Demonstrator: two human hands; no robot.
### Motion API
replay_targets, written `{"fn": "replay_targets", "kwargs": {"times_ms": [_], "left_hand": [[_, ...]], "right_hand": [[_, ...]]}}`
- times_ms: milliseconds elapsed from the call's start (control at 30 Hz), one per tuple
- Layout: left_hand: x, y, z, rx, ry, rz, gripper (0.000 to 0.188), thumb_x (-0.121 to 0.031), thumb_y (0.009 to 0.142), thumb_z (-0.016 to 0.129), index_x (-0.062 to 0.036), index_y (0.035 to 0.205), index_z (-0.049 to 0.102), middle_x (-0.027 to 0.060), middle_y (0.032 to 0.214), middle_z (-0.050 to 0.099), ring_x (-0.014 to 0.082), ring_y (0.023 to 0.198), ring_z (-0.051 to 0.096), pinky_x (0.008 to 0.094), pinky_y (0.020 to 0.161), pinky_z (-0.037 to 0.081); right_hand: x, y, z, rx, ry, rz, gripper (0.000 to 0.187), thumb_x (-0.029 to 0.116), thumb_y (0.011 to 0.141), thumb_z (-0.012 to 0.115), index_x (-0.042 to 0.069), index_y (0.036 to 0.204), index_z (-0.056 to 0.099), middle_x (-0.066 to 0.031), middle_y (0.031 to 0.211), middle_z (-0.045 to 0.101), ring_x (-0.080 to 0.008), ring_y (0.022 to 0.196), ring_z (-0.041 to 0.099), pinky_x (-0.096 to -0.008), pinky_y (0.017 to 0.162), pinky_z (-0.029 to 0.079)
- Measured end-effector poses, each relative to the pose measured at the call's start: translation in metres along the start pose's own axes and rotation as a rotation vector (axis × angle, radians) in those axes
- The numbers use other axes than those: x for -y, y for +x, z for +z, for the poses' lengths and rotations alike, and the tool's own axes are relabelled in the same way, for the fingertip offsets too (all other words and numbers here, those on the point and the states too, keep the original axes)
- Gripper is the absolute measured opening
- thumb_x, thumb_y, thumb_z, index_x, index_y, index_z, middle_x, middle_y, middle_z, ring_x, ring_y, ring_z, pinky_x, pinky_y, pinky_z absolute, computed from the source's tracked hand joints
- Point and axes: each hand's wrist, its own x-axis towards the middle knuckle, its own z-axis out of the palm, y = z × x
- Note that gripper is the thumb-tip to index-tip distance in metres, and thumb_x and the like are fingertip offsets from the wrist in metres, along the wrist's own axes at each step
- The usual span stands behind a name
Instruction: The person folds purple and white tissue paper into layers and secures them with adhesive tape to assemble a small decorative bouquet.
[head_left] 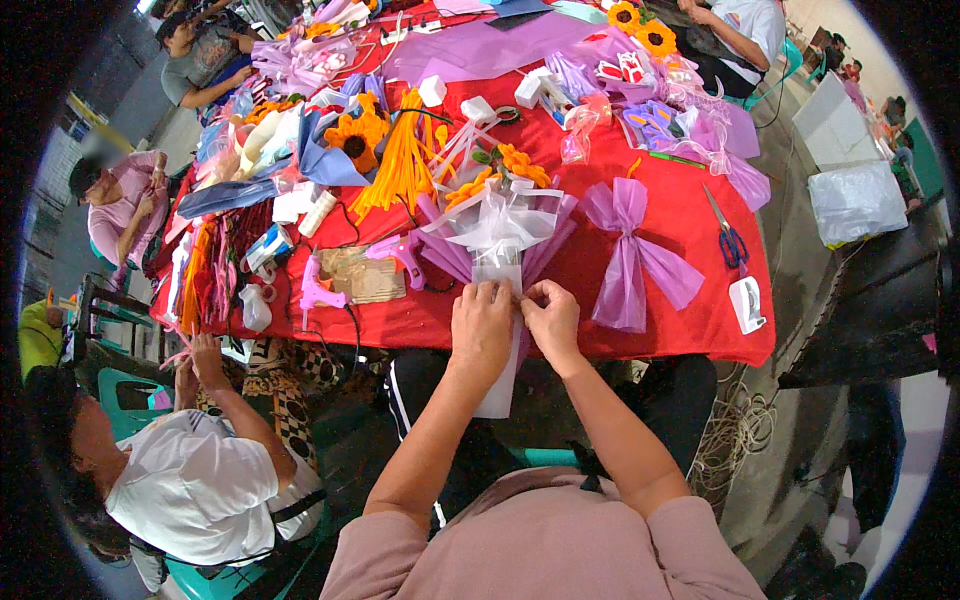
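A small bouquet [500, 222] lies on the table in front of me, with white sheer wrapping at its front, purple wrapping at its sides and orange flowers at its far end. Over its stem end runs a long white strip [497, 393], which hangs past the table edge toward my lap. My left hand [482, 325] is closed over the strip and the stem end, fingers curled on top. Close beside it, my right hand [550, 320] pinches the strip's right edge between thumb and fingers. The fingertips partly hide what they grip.
A purple tulle bow [632, 260], scissors [727, 235] and a white tape dispenser [747, 305] lie right. Two purple glue guns [322, 290] [398, 258] rest left by cardboard [360, 275]. Orange stems [402, 160] and flowers crowd the red-covered table [675, 345]. A person [205, 450] sits left.
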Motion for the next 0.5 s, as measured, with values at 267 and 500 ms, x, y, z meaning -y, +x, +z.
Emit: {"fn": "replay_targets", "kwargs": {"times_ms": [267,500], "left_hand": [[-0.011,-0.002,0.005,-0.022,0.011,-0.038,0.031,-0.009,0.082,0.057,-0.0036,0.112,0.058,0.0167,0.109,0.06,0.0362,0.098,0.055,0.0443,0.083,0.046],[-0.02,-0.002,0.005,0.007,0.133,-0.035,0.036,-0.011,0.082,0.056,-0.009,0.118,0.06,0.0179,0.108,0.061,0.0346,0.099,0.057,0.0422,0.081,0.049]], "right_hand": [[0.004,0.001,-0.003,0.015,-0.006,0.045,0.012,0.012,0.076,0.065,0.0,0.077,0.066,-0.0175,0.068,0.065,-0.0318,0.062,0.064,-0.0391,0.06,0.048],[0.014,0.002,-0.02,-0.098,-0.083,-0.165,0.013,0.014,0.077,0.068,0.001,0.079,0.066,-0.0183,0.075,0.066,-0.0343,0.069,0.064,-0.041,0.064,0.049]]}}
